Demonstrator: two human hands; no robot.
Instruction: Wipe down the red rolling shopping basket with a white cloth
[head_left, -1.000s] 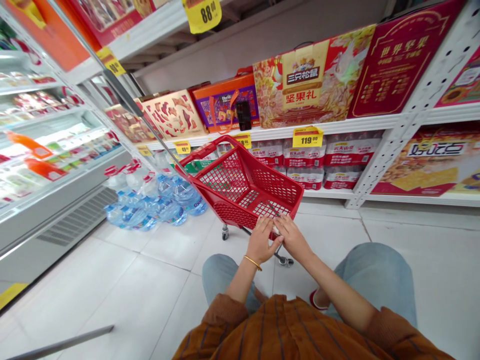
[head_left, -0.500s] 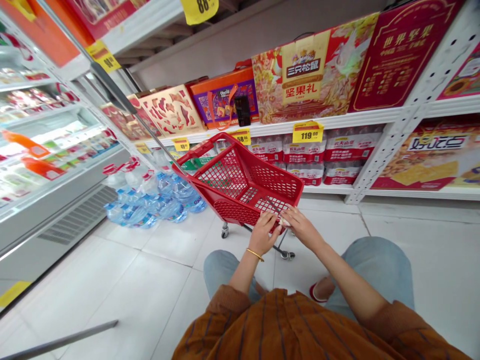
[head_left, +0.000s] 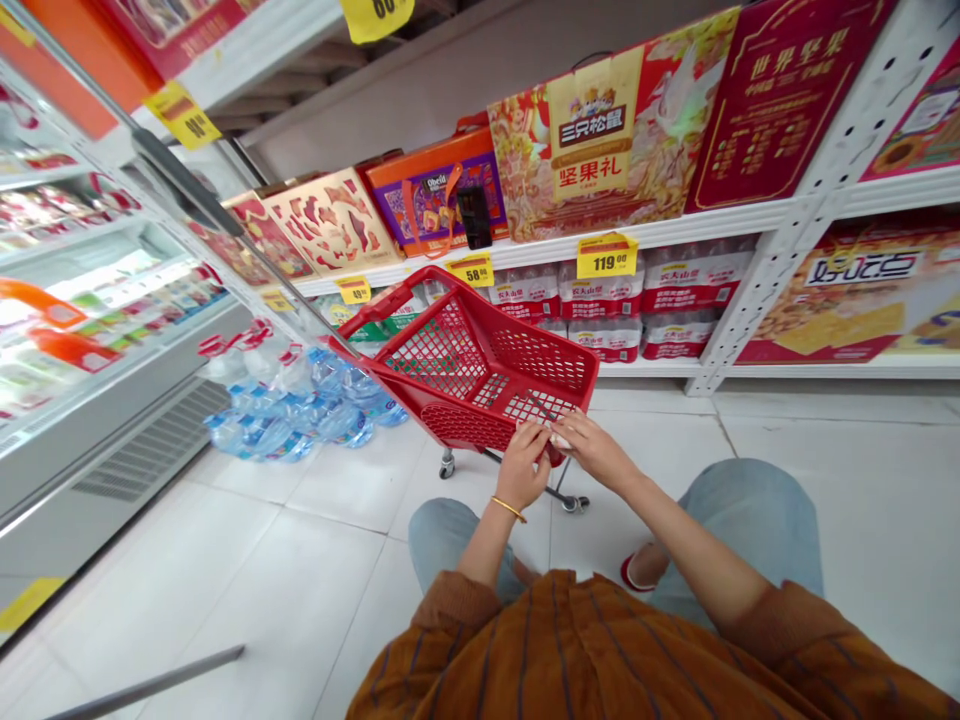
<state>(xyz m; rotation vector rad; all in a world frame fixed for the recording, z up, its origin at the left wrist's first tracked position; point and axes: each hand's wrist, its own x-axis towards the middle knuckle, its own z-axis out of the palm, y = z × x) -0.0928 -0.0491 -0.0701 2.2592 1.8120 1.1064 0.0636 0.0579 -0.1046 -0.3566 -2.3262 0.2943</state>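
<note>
A red plastic shopping cart [head_left: 480, 370] on small wheels stands on the white tiled floor just in front of me, and its basket looks empty. My left hand [head_left: 523, 465], with a gold bangle on the wrist, curls its fingers over the cart's near rim. Beside it my right hand [head_left: 592, 450] also grips that rim, the two hands touching at a small pale thing I cannot make out. My knees in light jeans and my brown striped sleeves fill the bottom of the view.
White shelves [head_left: 750, 215] ahead carry gift boxes [head_left: 607, 140], yellow price tags [head_left: 606, 257] and packs of bottled water [head_left: 607, 300]. Large blue water jugs [head_left: 292, 400] sit on the floor left of the cart. A refrigerated display case [head_left: 90, 340] runs along the left.
The cart has rolled slightly forward and both hands slid up onto its near rim, fingers curling tighter. The view has tipped a little upward and left.
</note>
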